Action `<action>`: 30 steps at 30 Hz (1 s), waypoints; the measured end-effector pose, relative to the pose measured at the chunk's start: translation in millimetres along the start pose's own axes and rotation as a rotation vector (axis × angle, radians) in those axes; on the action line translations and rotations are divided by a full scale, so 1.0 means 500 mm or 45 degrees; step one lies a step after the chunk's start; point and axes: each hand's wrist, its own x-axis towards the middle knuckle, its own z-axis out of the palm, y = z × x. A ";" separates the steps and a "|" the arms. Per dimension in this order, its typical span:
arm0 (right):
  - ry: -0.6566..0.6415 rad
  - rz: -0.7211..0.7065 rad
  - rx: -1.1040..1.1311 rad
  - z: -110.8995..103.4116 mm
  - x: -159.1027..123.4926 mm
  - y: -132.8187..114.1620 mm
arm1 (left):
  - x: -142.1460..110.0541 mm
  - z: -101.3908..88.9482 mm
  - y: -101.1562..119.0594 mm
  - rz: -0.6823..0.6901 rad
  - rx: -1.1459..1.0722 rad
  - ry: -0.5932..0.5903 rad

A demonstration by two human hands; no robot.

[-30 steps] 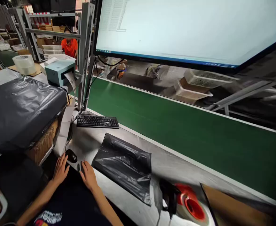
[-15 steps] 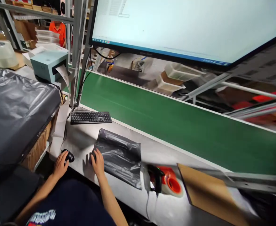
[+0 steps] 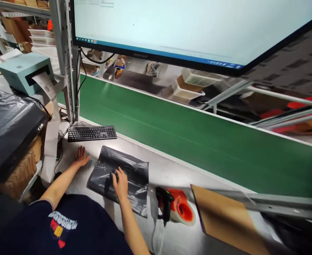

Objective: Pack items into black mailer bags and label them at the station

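My left hand (image 3: 82,157) is open with its fingers spread, just above or on the metal tabletop (image 3: 77,177) below the black keyboard (image 3: 92,132). My right hand (image 3: 121,183) hovers over or rests on a black plastic mailing bag (image 3: 134,177). Its fingers are slightly apart, with a dark shadow beside the fingertips, and nothing is seen in its grip. The bag lies flat, creased and glossy. Behind my left forearm, the black mouse (image 3: 57,175) is mostly hidden.
A green conveyor belt (image 3: 172,120) runs behind the table. To the right lie a barcode scanner (image 3: 166,205), a tape dispenser (image 3: 184,209) and cardboard (image 3: 222,216). A label printer (image 3: 25,72) with a paper strip stands left. The monitor (image 3: 158,32) hangs overhead.
My left hand has left the mouse and reached forward toward the keyboard. My right hand has moved from the bag's left edge to over its middle. The view has shifted right.
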 end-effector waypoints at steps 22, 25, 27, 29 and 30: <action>-0.426 -0.001 -0.254 0.121 0.536 0.058 | 0.008 0.073 -0.053 -0.201 -0.101 -0.412; -0.381 -0.036 -0.271 0.110 0.555 0.042 | 0.005 0.064 -0.036 -0.207 -0.097 -0.365; -0.312 -0.068 -0.288 0.098 0.571 0.029 | 0.000 0.070 -0.027 -0.178 -0.079 -0.315; -0.190 -0.105 -0.292 0.099 0.580 0.026 | 0.001 0.094 -0.028 -0.132 -0.033 -0.313; -0.112 -0.118 -0.282 0.107 0.580 0.028 | 0.008 0.110 -0.034 -0.107 0.017 -0.301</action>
